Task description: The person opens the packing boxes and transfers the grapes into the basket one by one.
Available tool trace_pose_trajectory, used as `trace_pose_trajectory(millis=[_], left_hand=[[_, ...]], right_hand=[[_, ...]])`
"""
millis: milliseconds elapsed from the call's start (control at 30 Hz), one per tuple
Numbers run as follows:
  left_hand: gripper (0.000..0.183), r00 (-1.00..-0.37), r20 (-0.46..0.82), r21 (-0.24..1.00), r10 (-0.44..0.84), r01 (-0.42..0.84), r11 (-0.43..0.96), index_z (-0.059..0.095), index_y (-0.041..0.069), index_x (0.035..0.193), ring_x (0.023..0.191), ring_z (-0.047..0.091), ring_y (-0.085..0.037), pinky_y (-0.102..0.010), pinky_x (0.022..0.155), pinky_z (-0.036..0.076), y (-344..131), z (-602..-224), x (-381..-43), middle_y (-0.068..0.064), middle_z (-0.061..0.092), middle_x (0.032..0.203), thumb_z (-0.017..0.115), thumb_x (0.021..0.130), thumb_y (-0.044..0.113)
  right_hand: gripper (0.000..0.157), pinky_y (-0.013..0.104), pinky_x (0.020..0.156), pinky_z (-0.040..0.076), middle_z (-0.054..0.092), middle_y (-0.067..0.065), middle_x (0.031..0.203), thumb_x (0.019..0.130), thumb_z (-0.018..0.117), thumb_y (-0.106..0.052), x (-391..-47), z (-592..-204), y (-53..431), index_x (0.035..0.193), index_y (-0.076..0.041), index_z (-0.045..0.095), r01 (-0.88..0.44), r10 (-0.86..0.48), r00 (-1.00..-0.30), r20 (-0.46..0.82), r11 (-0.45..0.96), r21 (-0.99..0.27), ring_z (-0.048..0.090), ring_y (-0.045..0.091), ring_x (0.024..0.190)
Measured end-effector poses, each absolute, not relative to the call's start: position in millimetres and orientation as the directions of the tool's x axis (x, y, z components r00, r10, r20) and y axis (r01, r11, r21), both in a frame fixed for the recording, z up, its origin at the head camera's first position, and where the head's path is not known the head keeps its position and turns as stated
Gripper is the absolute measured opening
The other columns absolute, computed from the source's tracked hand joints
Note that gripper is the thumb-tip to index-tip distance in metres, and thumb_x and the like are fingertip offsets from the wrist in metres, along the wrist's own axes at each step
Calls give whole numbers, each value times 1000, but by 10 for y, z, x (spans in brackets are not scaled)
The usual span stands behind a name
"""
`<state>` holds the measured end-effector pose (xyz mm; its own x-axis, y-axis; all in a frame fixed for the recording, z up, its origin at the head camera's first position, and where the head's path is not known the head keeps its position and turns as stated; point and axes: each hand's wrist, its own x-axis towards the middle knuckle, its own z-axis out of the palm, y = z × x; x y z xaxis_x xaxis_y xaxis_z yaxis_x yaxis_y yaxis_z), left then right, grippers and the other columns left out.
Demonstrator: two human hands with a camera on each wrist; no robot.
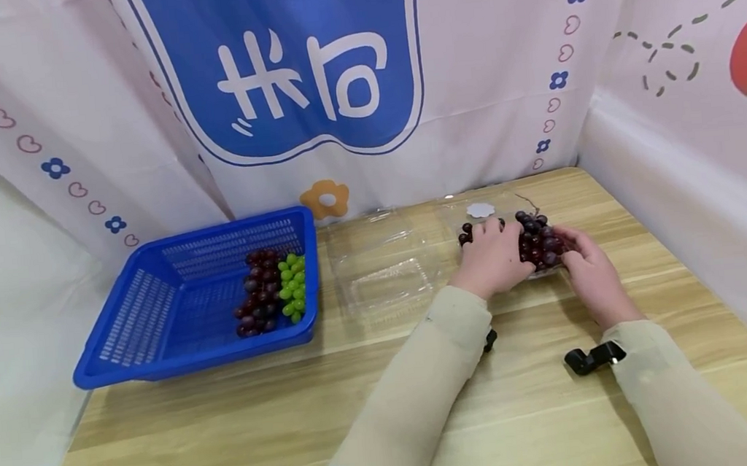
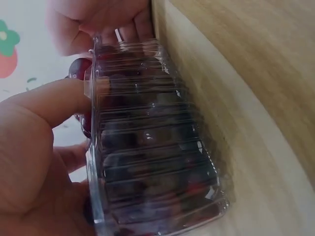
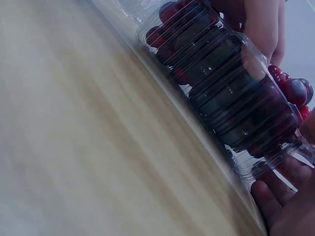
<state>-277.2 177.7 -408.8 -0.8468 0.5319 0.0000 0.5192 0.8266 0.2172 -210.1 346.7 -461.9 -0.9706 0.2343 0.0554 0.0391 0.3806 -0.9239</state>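
Observation:
In the head view a clear plastic box (image 1: 540, 274) filled with dark red grapes (image 1: 535, 244) stands at the right of the table, its lid (image 1: 457, 210) folded back behind it. My left hand (image 1: 490, 259) lies over the grapes from the left with fingers bent down among them, and its thumb reaches inside the near wall. My right hand (image 1: 590, 274) grips the box's right end, thumb at the rim and fingers lower down. Ribbed box walls (image 2: 147, 132) show the grapes through them in the left wrist view. Some grapes (image 3: 295, 92) bulge above the rim in the right wrist view.
A blue plastic basket (image 1: 193, 368) at the left holds a bunch of dark grapes (image 1: 260, 293) and a bunch of green grapes (image 1: 293, 287). Another clear box (image 1: 387, 283) lies opened between basket and hands. A printed cloth (image 1: 485, 56) hangs behind the wooden table (image 1: 244, 433).

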Motion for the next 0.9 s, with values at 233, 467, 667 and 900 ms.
trace_pose_trajectory(millis=[233, 467, 667, 900], left_hand=[[77, -870, -89, 194, 485, 463, 865, 45, 25, 150, 132, 39, -21, -41, 97, 47, 1908, -4034, -2803, 2, 45, 145, 73, 85, 56], [64, -816, -10, 289, 578, 551, 783, 56, 21, 140, 125, 43, -18, -32, 97, 46, 1765, -4161, -2855, 2, 49, 133, 67, 86, 53], [50, -810, 40, 360, 585, 558, 748, 59, 26, 127, 123, 46, -15, -32, 100, 45, 1725, -4176, -2828, 5, 50, 133, 64, 91, 60], [50, -814, 41, 329, 579, 558, 762, 64, 27, 122, 109, 48, -11, -29, 91, 46, 1744, -4154, -2801, 8, 51, 115, 67, 89, 63]], right_hand=[[55, 58, 117, 22, 28, 15, 163, 105, 29, -13, -2077, -4596, 3483, 160, -12, 28, 42, 228, -972, 50, 382, -923, 27, 39, 147], [53, 58, 117, 23, 29, 18, 162, 106, 27, -15, -2097, -4613, 3487, 159, -9, 30, 60, 233, -972, 24, 349, -935, 28, 40, 146], [53, 58, 116, 23, 31, 19, 160, 106, 26, -16, -2087, -4608, 3495, 157, -6, 31, 79, 251, -968, 8, 333, -940, 30, 39, 144], [53, 55, 117, 25, 30, 19, 160, 105, 26, -13, -2094, -4593, 3483, 157, -5, 32, 59, 244, -970, 18, 304, -951, 31, 38, 144]])
